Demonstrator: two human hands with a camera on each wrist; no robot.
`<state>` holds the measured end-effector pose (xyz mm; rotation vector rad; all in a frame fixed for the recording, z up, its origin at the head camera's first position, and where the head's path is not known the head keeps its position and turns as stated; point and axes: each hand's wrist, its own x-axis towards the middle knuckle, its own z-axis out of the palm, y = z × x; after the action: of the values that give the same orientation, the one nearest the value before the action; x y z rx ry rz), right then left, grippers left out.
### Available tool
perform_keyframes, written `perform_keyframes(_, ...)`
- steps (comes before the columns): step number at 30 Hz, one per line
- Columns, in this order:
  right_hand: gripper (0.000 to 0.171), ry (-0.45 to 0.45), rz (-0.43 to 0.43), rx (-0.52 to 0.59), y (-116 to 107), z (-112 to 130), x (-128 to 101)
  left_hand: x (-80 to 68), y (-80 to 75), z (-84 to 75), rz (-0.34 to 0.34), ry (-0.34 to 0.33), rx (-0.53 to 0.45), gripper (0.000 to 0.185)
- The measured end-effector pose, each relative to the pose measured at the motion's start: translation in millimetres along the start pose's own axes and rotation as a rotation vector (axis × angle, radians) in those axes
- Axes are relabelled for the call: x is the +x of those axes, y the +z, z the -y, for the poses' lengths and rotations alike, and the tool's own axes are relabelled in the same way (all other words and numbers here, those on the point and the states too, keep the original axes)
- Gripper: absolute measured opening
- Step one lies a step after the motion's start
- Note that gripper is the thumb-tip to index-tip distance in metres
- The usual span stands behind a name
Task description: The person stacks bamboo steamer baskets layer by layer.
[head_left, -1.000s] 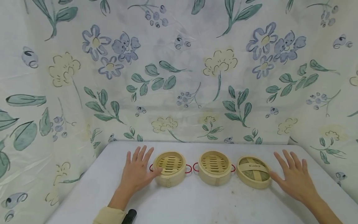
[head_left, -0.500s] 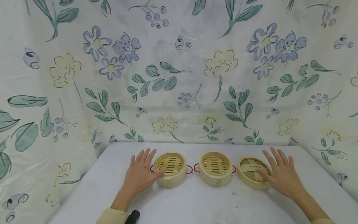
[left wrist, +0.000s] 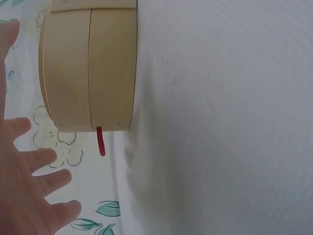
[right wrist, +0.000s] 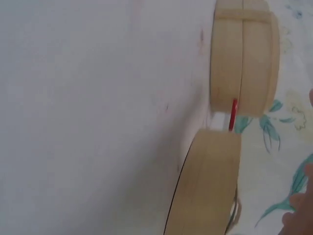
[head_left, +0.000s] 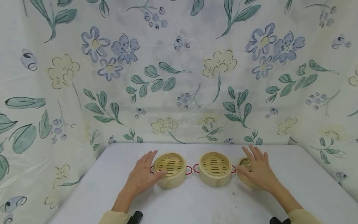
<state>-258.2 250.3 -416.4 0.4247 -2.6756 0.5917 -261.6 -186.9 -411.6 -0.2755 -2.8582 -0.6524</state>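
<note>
- A white table (head_left: 195, 202) runs from the near edge to a floral cloth backdrop (head_left: 179, 77), which hangs behind it and on both sides.
- Two hands work on it. The left hand (head_left: 141, 177) lies flat, fingers spread, thumb touching the left steamer basket (head_left: 169, 169).
- The right hand (head_left: 258, 171) rests with relaxed fingers over the bamboo lid (head_left: 244, 165), gripping nothing.
- Three pale bamboo pieces stand in a row: two round slatted baskets with red wire handles, the middle steamer basket (head_left: 214, 168) untouched, and one lid at the right end.
</note>
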Motion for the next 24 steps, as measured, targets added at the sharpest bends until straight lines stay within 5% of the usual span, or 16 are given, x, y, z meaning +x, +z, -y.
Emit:
perform_keyframes(10, 0.092, 0.022, 0.091, 0.221, 27.6, 30.9, 14.2, 1.8, 0.8, -3.9, 0.105, -0.078, -0.138, 0.091)
perform_keyframes(17, 0.098, 0.079, 0.235, 0.259, 40.9, 39.0, 16.8, 1.1, 0.0, 0.9, 0.158, -0.11, -0.209, 0.097)
perform_keyframes(24, 0.104, 0.085, 0.283, 0.279, 44.8, 46.8, 20.5, 1.5, 2.2, 0.4, 0.215, -0.096, -0.285, 0.109)
